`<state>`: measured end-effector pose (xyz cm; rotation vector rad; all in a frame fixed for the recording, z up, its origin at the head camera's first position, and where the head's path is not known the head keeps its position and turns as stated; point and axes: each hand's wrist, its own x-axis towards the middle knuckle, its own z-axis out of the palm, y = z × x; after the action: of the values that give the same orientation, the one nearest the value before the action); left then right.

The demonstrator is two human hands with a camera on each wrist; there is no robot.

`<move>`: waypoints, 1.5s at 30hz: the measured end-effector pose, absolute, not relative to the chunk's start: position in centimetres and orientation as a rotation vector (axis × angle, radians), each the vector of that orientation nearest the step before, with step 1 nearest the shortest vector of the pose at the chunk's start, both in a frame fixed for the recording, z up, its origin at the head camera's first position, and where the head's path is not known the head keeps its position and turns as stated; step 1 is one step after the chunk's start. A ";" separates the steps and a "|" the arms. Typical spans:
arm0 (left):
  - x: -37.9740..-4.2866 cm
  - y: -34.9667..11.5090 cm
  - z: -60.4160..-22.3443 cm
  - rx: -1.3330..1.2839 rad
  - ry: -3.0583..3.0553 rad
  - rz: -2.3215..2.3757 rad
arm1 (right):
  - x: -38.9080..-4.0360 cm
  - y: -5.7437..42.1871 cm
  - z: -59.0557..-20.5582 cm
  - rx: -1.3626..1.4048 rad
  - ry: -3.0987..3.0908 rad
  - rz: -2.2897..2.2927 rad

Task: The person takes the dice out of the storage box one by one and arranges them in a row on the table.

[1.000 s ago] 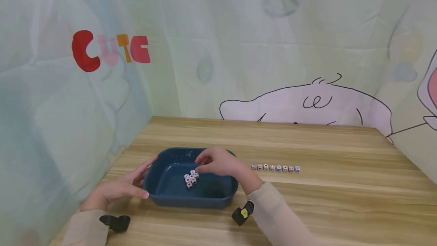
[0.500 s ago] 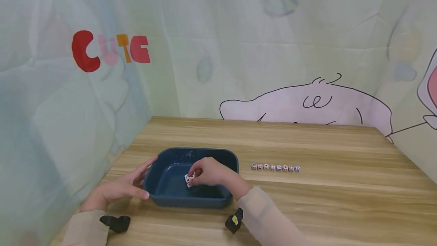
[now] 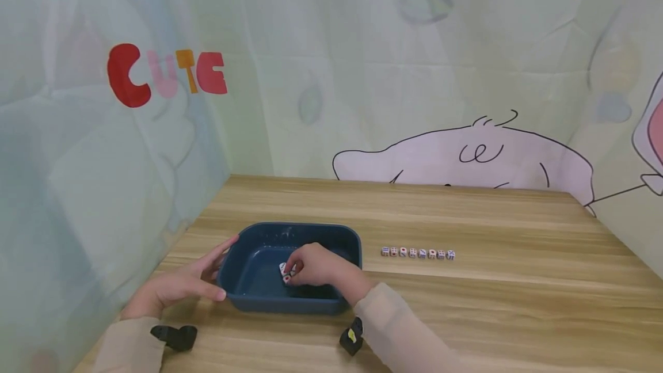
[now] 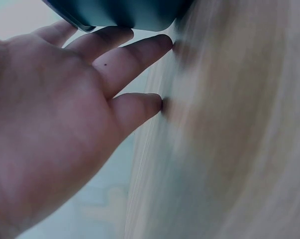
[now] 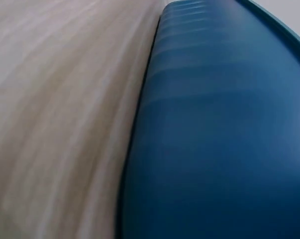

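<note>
A dark blue rectangular basin (image 3: 290, 305) stands on the wooden table, with small white dice (image 3: 284, 270) inside it. My right hand (image 3: 316, 265) reaches into the basin, its thumb and index finger pinching at a die among the cluster; the hand hides part of these dice. My left hand (image 3: 181, 285) spreads against the basin's left side, thumb at the near corner and fingers farther back. In the left wrist view, fairly straight fingers (image 4: 135, 55) lie beside the basin wall. Only the basin's outer wall (image 5: 214, 149) and the table show in the right wrist view.
To the right of the basin, several dice (image 3: 418, 253) form a straight row on the wooden table (image 3: 492, 315). Printed cloth walls (image 3: 279, 102) rise behind and to the left of the table. Each sleeve carries a black wrist device (image 3: 175, 338).
From above the basin's back right part, my right hand has moved down and left onto the dice cluster, its fingers closing in there. The left hand stays in place.
</note>
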<state>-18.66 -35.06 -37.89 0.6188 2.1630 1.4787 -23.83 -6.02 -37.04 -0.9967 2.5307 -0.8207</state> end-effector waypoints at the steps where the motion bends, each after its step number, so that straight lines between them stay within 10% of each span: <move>1: -18.7 -35.1 -37.9 0.621 2.163 1.478 | -23.8 -6.1 -37.0 -0.995 2.533 -0.810; 45: -19.0 -35.3 -38.2 0.625 2.130 1.497 | -23.2 -6.7 -37.0 -1.105 2.614 -0.538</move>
<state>-18.97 -35.30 -38.18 0.6250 2.1300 1.4972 -23.20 -6.74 -37.01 -1.1047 2.6138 -0.5380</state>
